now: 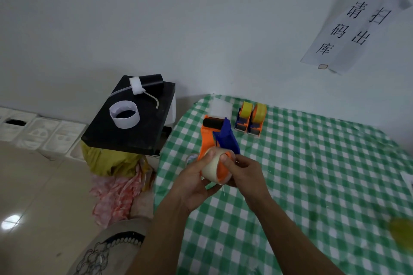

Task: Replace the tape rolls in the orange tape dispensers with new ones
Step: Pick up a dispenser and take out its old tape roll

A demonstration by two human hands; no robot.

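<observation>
While the dispenser (209,138) is held up over the near-left edge of the table (312,163), its black roller end pointing away from the person, a pale roll (212,169) is seen sitting at its hub end, between both hands. The left hand (194,183) is closed round the roll from the left, thumb over the top. The right hand (243,174) is curled about the orange hub side of the dispenser, thumb pressed at the roll's rim. The step in hand is judged to be the seating of a roll on the hub; as the roll looks thick, a fresh one is presumed, though removal cannot be ruled out. Two far dispensers (242,118), carrying yellow tape, stand side by side and touching at the back of the table, well apart from the hands. A spare roll (191,158) is partly hidden behind the left hand. The next move is expected to require a square push of the roll fully onto the hub, followed by the free end being led under the roller toward the cutter. Whether an end has been freed cannot be told.
</observation>
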